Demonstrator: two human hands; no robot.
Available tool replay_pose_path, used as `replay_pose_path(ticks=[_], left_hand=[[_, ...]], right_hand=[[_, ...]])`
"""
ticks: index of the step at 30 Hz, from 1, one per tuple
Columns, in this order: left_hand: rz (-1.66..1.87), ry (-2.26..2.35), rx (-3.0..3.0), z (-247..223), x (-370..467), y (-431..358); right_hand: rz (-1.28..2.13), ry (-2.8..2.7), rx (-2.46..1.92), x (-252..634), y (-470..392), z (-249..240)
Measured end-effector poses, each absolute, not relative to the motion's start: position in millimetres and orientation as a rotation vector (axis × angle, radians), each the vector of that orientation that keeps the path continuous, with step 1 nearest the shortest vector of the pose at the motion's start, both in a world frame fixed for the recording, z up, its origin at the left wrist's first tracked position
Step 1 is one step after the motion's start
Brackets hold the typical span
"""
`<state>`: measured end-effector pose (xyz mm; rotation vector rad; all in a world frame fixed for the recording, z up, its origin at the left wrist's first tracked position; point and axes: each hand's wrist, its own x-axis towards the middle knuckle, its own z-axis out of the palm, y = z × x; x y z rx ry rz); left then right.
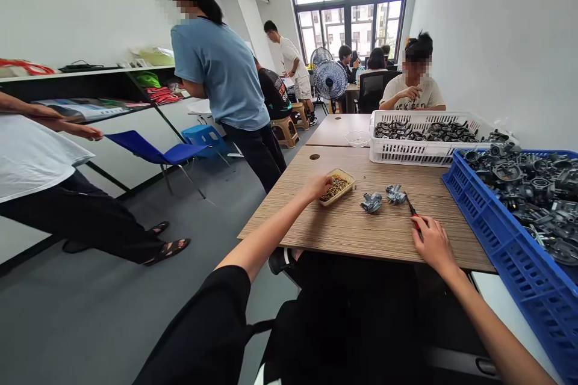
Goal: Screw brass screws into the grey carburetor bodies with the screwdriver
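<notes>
My left hand (318, 186) reaches over the left rim of a small tray of brass-coloured screws (338, 187); its fingers are drawn together, and whatever they hold is too small to tell. On the wooden table (361, 231), my right hand (432, 243) is closed round the red handle of a screwdriver (415, 215), whose dark shaft points away from me. Between the hands lie two grey metal parts, one (371, 203) nearer the tray and the other (395, 194) just beside the screwdriver's tip.
A blue crate (506, 240) heaped with metal parts stands at the right edge. Behind the table's far right is a white basket (410, 152) of dark parts. A person (221, 72) stands left of the table; others sit or stand further off, near a fan (330, 80).
</notes>
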<state>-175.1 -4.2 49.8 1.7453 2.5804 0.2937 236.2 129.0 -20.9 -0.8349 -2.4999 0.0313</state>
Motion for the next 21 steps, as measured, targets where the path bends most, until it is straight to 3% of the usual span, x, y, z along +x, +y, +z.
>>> replay_pose_path(ticks=[21], left_hand=[[0.095,2.598,1.776,46,-157,26]], right_hand=[[0.068,-2.496,-0.843,236,126,-19]])
